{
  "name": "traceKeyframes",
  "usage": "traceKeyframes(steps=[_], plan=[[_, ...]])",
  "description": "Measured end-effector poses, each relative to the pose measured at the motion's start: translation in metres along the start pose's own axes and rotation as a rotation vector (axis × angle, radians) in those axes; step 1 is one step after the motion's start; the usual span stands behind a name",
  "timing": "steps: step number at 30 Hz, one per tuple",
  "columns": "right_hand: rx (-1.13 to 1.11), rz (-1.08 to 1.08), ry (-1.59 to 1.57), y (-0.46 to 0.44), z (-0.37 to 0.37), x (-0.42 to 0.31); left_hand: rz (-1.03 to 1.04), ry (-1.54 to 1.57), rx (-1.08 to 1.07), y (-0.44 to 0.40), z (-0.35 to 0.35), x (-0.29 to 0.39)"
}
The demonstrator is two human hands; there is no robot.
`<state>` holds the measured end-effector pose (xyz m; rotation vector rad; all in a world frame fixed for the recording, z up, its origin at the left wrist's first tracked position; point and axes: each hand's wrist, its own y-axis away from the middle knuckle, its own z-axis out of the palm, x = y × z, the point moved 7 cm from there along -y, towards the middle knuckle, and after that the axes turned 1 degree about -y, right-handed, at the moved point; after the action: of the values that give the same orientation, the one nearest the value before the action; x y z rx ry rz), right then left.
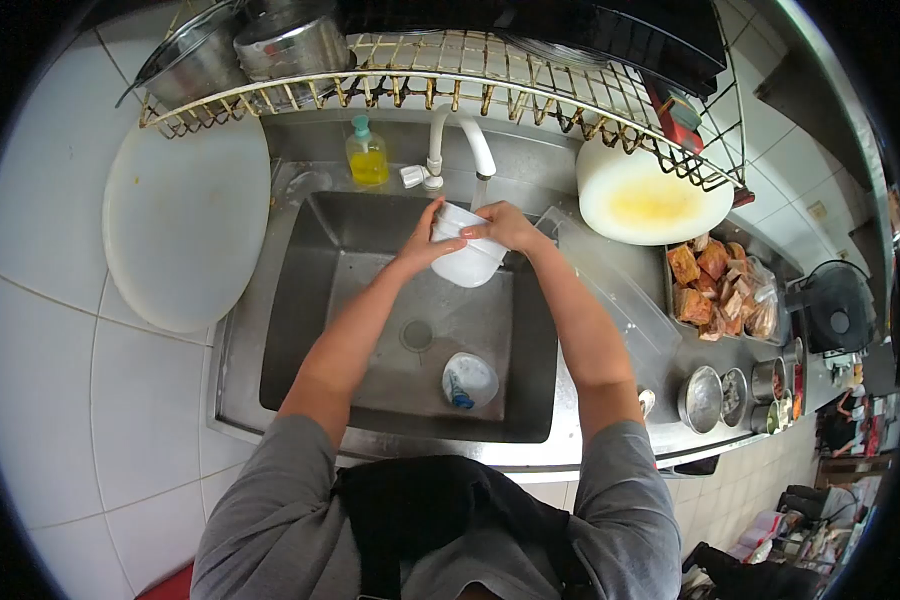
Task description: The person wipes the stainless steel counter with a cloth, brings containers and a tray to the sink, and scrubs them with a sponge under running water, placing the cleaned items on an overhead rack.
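Note:
Under the white faucet (463, 135), at the far side of the sink (365, 330), I hold a white bowl (467, 266) tilted on its side. It has ridges near one end, and I cannot tell whether it is one bowl or a stack. My left hand (427, 243) grips its left side, thumb across the front. On the right, my right hand (504, 229) is closed around its upper edge. Lower in the sink lies a small white dish (471, 379) with a blue-and-white thing in it, its kind unclear.
A soap bottle (367, 155) stands left of the faucet. Over the sink's back hangs a wire rack (440, 75) with pots (290, 45). White boards (187, 225) lean on both sides. Right are a tray of meat chunks (715, 285) and several metal bowls (703, 398).

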<state>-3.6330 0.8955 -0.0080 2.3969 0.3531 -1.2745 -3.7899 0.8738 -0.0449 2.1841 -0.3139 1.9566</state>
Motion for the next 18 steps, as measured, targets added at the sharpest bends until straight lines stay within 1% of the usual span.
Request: traceKeyframes(steps=[2, 5, 8, 11, 14, 15, 16, 17, 18], plan=[[0.066, 0.082, -0.117, 0.005, -0.002, 0.003, 0.073, 0.012, -0.004, 0.0, 0.007, -0.001], [0.153, 0.146, -0.296, -0.013, -0.005, 0.042, 0.012, 0.05, 0.014, 0.006, 0.012, -0.01], [0.163, 0.087, -0.408, -0.01, -0.006, 0.046, 0.006, -0.027, 0.056, 0.014, 0.011, -0.033], [0.247, 0.149, -0.358, -0.022, -0.003, 0.066, -0.034, -0.339, 0.135, 0.042, 0.007, -0.045], [0.305, 0.275, -0.442, -0.044, 0.012, 0.116, -0.064, -0.362, 0.159, 0.077, -0.005, -0.068], [0.276, 0.365, -0.564, -0.057, 0.025, 0.152, -0.074, -0.367, 0.174, 0.089, -0.009, -0.076], [0.246, 0.453, -0.685, -0.073, 0.039, 0.193, -0.152, -0.325, 0.181, 0.103, -0.014, -0.075], [0.214, 0.542, -0.804, -0.08, 0.05, 0.215, -0.166, -0.309, 0.225, 0.115, -0.02, -0.085], [0.252, 0.566, -0.881, -0.077, 0.053, 0.216, -0.178, -0.291, 0.27, 0.127, -0.028, -0.1]])
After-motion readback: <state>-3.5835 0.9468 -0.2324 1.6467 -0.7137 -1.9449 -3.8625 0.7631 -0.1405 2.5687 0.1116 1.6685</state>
